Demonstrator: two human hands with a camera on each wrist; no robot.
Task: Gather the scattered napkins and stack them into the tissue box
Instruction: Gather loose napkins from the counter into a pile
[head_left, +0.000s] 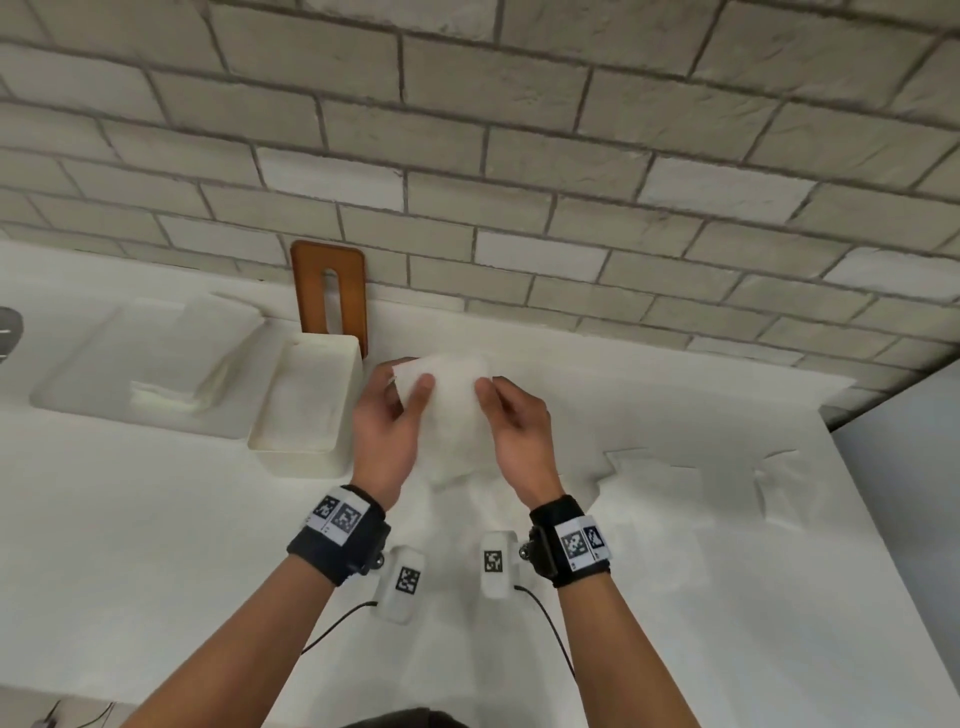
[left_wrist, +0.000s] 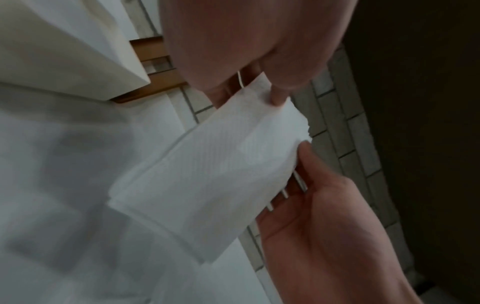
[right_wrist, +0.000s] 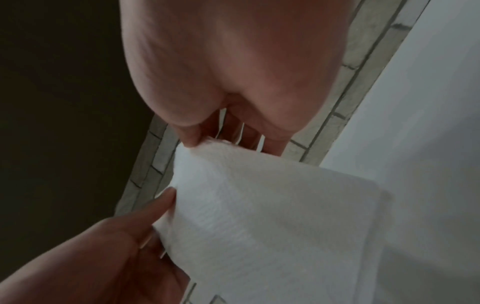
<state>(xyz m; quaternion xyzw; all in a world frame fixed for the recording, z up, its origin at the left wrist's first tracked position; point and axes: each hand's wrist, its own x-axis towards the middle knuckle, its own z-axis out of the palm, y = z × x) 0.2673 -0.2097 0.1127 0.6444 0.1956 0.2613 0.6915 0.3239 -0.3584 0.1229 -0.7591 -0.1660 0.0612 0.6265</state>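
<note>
Both hands hold one folded white napkin (head_left: 452, 415) upright above the white counter, just right of the tissue box. My left hand (head_left: 410, 379) pinches its top left corner, and my right hand (head_left: 493, 389) pinches the top right. In the left wrist view the napkin (left_wrist: 207, 174) hangs from my left thumb, with the right hand (left_wrist: 324, 226) on its far edge. In the right wrist view the napkin (right_wrist: 272, 216) droops from my right fingertips (right_wrist: 192, 142). The cream tissue box (head_left: 301, 462) stands open with white napkins inside. Two more napkins (head_left: 649, 478) (head_left: 779, 488) lie flat to the right.
A brown wooden lid (head_left: 330, 296) with a slot leans on the brick wall behind the box. A shallow white recess (head_left: 67, 410) lies left of the box. The counter's right edge (head_left: 862, 519) runs just past the farthest napkin.
</note>
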